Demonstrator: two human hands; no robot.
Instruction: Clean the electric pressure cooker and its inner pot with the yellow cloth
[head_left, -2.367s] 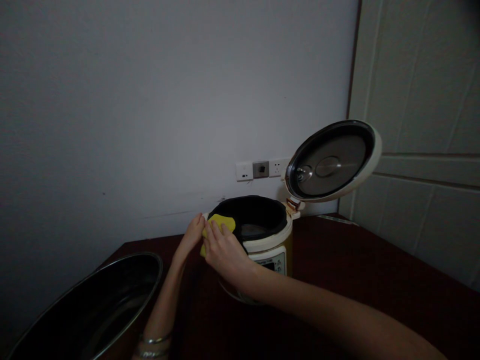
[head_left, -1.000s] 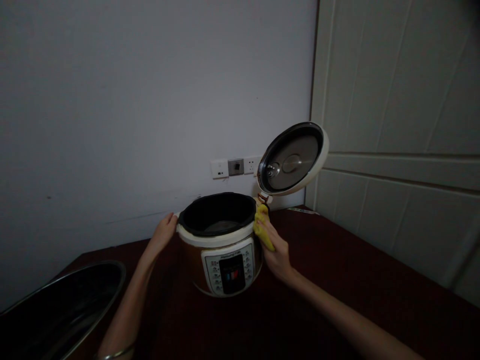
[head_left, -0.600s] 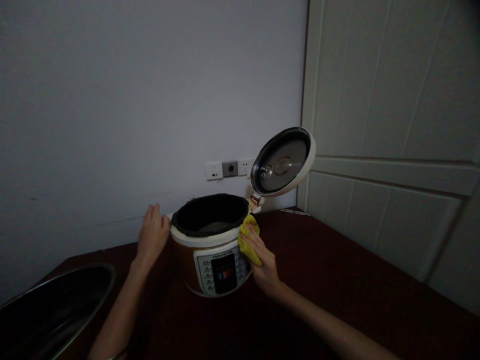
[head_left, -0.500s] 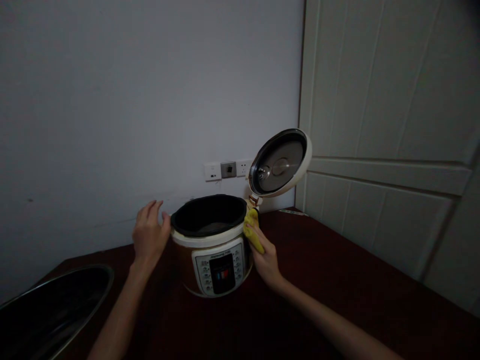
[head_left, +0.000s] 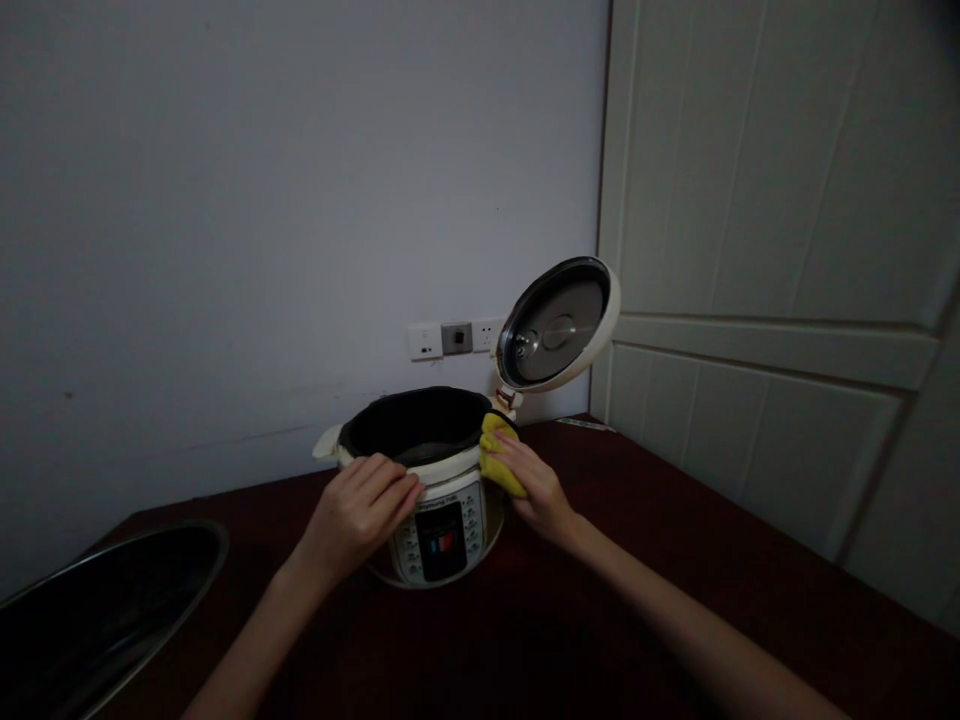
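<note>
Counter (head_left: 675,560) dark red, dim light. Big metal basin (head_left: 97,610) at left, cut off by frame edge. Cooker (head_left: 431,490) sits mid-counter near the wall, lid (head_left: 559,322) hinged up at right, inner pot dark, contents unreadable. Left hand (head_left: 360,510) flat on cooker's front rim, fingers loosely curled, holding nothing. Right hand (head_left: 536,490) grip closed on yellow cloth (head_left: 496,455), pressed to the right rim below the hinge.
</note>
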